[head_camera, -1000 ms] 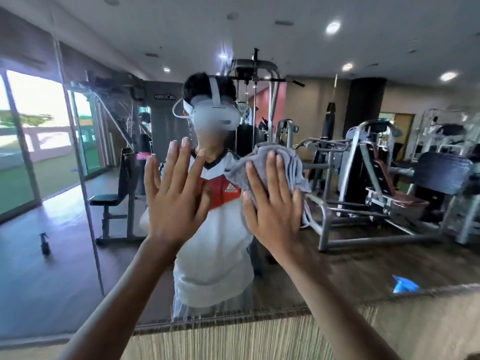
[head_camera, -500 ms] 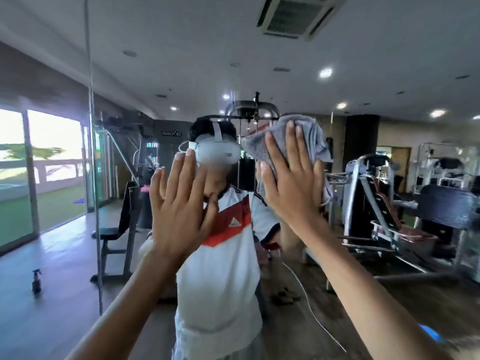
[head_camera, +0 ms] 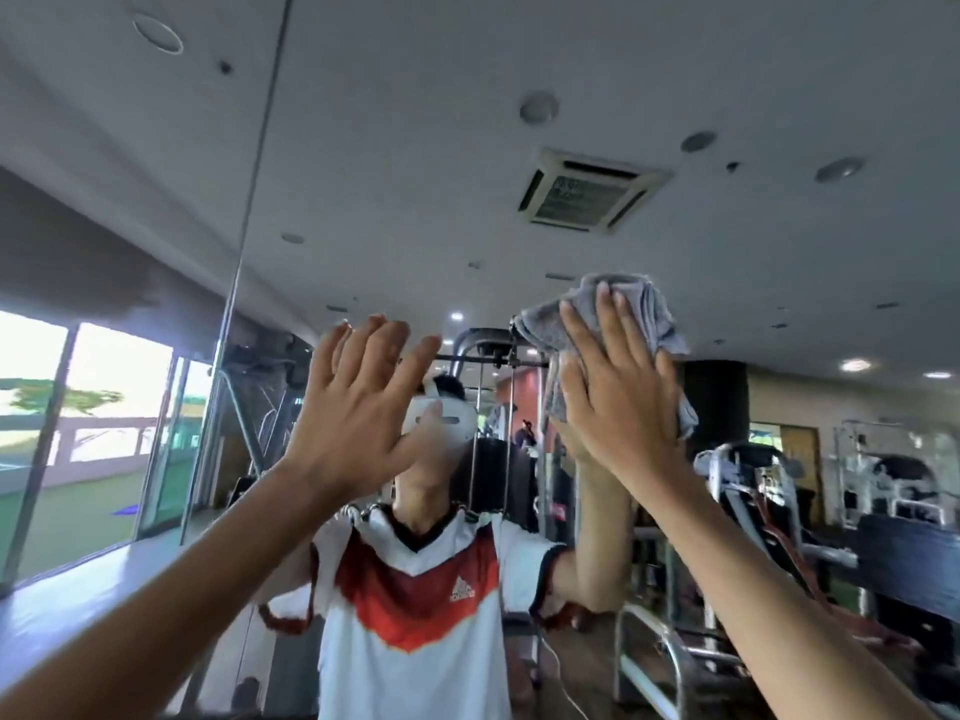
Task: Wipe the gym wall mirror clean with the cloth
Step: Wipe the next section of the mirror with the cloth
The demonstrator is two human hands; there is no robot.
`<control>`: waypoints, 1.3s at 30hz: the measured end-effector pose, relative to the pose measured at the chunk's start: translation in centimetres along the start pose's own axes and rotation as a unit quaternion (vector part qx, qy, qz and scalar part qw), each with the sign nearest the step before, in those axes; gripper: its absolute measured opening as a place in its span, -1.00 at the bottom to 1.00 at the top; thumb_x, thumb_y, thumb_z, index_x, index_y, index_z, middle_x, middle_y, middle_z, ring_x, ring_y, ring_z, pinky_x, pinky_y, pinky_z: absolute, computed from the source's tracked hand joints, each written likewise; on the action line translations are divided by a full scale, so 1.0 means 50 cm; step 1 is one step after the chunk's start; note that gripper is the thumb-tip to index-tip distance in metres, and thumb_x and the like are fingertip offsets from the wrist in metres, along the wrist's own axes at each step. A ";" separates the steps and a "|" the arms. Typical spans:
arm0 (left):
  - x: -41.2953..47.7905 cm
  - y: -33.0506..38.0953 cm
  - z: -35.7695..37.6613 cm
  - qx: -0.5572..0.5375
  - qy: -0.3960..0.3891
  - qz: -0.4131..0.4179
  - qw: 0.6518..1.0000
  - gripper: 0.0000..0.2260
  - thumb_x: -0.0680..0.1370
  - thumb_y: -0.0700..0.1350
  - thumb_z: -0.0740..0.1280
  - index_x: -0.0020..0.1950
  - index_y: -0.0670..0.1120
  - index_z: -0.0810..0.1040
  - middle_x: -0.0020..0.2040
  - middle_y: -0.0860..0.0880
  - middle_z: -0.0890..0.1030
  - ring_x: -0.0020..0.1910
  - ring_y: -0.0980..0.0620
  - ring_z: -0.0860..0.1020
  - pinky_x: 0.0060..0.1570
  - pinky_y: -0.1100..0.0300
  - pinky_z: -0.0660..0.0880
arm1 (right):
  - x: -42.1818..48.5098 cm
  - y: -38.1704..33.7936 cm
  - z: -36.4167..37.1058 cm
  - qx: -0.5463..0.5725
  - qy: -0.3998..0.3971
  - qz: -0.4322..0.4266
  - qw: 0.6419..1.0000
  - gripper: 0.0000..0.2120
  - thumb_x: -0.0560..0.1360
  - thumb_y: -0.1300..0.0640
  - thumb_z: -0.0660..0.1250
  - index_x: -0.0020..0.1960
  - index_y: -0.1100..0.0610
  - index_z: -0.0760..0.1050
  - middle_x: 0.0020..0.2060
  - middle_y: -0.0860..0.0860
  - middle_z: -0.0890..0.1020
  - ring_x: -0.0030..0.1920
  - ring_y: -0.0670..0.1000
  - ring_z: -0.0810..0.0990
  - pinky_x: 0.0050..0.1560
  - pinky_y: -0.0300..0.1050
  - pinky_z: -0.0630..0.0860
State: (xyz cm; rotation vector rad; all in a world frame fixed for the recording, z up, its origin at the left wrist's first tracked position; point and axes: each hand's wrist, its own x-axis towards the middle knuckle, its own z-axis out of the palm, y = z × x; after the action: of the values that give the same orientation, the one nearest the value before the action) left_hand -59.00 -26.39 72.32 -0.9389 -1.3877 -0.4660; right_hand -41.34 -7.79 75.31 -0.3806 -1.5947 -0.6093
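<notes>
Fingers [head_camera: 577, 335] of the right hand [head_camera: 618, 407] lie straight and close together, pressing the crumpled grey cloth [head_camera: 647, 314] against the large wall mirror [head_camera: 415, 174], right of centre. The left hand [head_camera: 358, 407], fingers spread, seems to brace on the glass at centre. Nothing pinches the cloth, so easing pressure could let it slide down.

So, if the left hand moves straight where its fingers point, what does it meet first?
Probably nothing: the left hand points up along the mirror, where only bare glass shows; the cloth lies off to the right.
</notes>
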 end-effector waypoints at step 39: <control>0.084 -0.126 -0.010 -0.060 0.037 -0.148 0.986 -0.28 0.58 0.24 -0.17 0.64 -0.15 -0.04 0.64 -0.05 -0.10 0.61 0.09 -0.20 0.56 0.12 -0.24 | 0.336 -0.140 0.030 -0.018 -0.023 -0.191 0.981 -0.42 0.59 -0.15 -0.23 0.61 -0.14 -0.01 0.61 -0.07 -0.01 0.60 -0.06 -0.05 0.45 0.13 0.12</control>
State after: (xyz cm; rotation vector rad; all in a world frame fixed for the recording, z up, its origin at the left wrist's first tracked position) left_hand -62.80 -29.42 78.19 -0.8053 -1.4502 -0.8082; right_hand -48.63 -14.37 90.70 -0.1130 -1.7167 -0.9275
